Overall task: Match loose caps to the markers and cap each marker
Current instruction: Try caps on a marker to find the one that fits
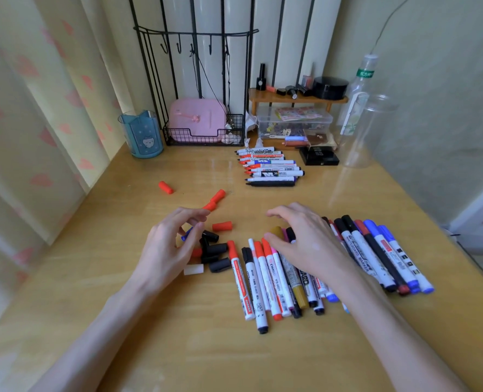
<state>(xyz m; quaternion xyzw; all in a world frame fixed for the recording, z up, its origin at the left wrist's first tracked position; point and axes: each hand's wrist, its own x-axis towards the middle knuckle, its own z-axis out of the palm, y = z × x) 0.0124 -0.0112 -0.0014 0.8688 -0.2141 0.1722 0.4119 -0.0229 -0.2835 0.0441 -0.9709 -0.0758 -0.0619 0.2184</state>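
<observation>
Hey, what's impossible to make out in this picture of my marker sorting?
All in the head view:
Blue piece: the left hand has curled fingers that hide most of it; held or not, unclear.
Middle markers: tops lie under the right hand.
Far uncapped markers: print too small.

Body in view: two hands and two forearms only. Left hand [166,246] and right hand [309,240] are recorded as bare. Left forearm [99,321] and right forearm [390,321] are likewise seen bare from the wrist to the lower frame edge. Fingers are noted as long and slender. Knuckles and faint tendon lines can be made out on the back of the right hand. Both forearms are drawn out and widened towards the bottom corners by the wide-angle lens. Nail detail cannot be resolved.
</observation>
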